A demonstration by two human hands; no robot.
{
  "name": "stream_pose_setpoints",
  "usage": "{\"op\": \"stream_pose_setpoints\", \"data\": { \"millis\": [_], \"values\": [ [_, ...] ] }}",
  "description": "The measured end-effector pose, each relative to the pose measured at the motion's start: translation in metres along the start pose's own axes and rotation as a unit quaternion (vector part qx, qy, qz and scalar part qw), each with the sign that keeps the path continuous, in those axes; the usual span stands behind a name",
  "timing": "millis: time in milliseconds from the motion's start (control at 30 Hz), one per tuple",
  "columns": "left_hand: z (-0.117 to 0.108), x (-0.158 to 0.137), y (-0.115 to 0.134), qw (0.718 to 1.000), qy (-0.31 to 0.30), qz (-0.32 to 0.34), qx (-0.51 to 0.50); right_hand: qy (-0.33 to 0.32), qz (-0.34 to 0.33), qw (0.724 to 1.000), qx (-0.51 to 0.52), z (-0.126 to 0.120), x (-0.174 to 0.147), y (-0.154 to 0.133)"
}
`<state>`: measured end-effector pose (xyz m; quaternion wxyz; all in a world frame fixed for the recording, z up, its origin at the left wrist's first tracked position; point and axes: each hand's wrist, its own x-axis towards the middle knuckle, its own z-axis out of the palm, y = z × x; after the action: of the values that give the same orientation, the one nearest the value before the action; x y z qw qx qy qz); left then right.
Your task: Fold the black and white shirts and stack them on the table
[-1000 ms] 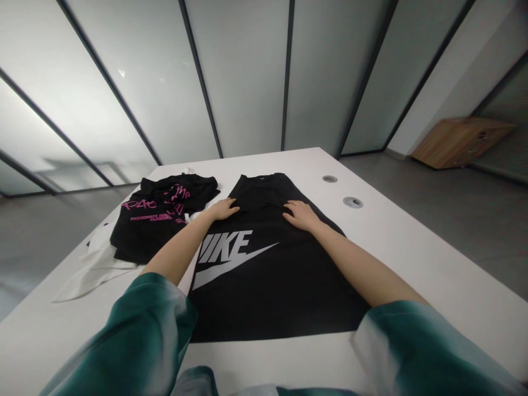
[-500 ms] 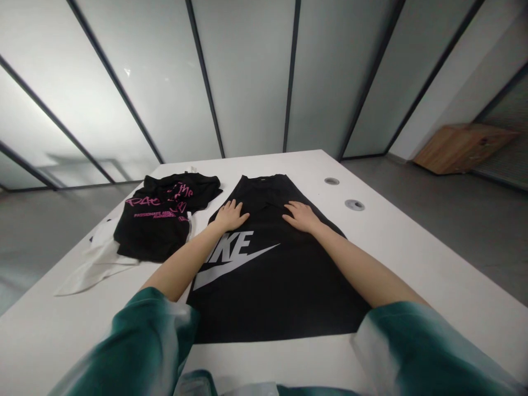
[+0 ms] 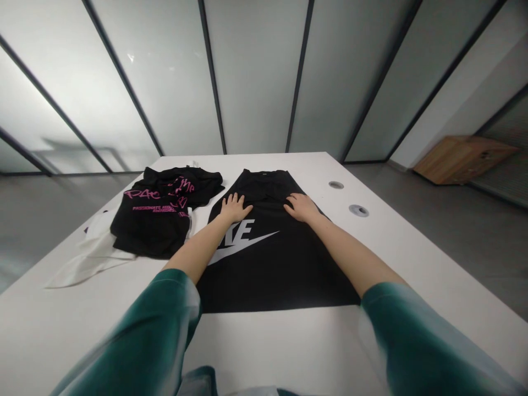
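A black shirt (image 3: 284, 269) with a large grey-white logo and lettering lies spread on the white table (image 3: 256, 341), neckline at the far end and straight hem toward me. On its upper left part, just above the lettering, my left hand (image 3: 234, 209) rests flat with fingers spread. My right hand (image 3: 303, 208) lies palm down at the upper right, fingers apart. Neither hand grips the cloth. Slight wrinkles show in the fabric between the hands. My left forearm hides part of the lettering and the shirt's left edge.
Left of the shirt lies a loose pile: a black garment with pink lettering (image 3: 154, 234) over a white garment (image 3: 93, 253). Two round grommets (image 3: 358, 210) sit in the tabletop on the right. Frosted glass panels (image 3: 256, 77) stand behind the table; a wooden cabinet (image 3: 457, 159) is at far right.
The shirt has slid a little away from me under both hands, and its hem now lies farther up the table. My hands stay flat and spread. The view has shifted slightly.
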<state>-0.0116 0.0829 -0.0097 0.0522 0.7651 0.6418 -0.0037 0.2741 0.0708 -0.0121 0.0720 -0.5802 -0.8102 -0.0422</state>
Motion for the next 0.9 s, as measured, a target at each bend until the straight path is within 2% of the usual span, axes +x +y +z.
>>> {"op": "stream_pose_setpoints", "data": {
  "millis": [67, 167, 267, 333, 400, 533, 700, 800, 900],
  "values": [
    [-0.001, 0.008, -0.002, 1.000, 0.002, -0.001, -0.001, -0.014, 0.014, 1.000, 0.005, 0.001, 0.009, 0.004],
    [-0.003, 0.013, -0.003, 1.000, 0.012, 0.000, 0.002, -0.042, 0.042, 0.996, 0.067, 0.001, 0.017, 0.014],
    [-0.005, 0.008, -0.001, 0.997, 0.070, 0.023, 0.011, -0.045, 0.064, 0.989, 0.123, -0.008, 0.015, 0.028],
    [-0.009, 0.000, 0.002, 0.992, 0.115, 0.041, 0.016, -0.044, 0.067, 0.988, 0.133, -0.017, 0.007, 0.037],
    [-0.014, -0.010, 0.005, 0.990, 0.133, 0.047, 0.020, -0.044, 0.058, 0.989, 0.128, -0.026, -0.005, 0.043],
    [-0.024, -0.033, -0.001, 0.994, 0.095, 0.046, 0.039, -0.054, 0.030, 0.994, 0.091, -0.027, -0.041, 0.037],
    [-0.020, -0.059, -0.028, 0.998, 0.025, 0.041, 0.045, -0.091, 0.077, 0.992, 0.035, -0.002, -0.078, 0.013],
    [-0.008, -0.063, -0.042, 0.998, -0.015, 0.042, 0.039, -0.099, 0.075, 0.992, 0.027, 0.007, -0.079, 0.009],
    [0.001, -0.057, -0.048, 0.999, -0.013, 0.038, 0.026, -0.101, 0.076, 0.992, 0.025, 0.006, -0.068, 0.014]
  ]
}}
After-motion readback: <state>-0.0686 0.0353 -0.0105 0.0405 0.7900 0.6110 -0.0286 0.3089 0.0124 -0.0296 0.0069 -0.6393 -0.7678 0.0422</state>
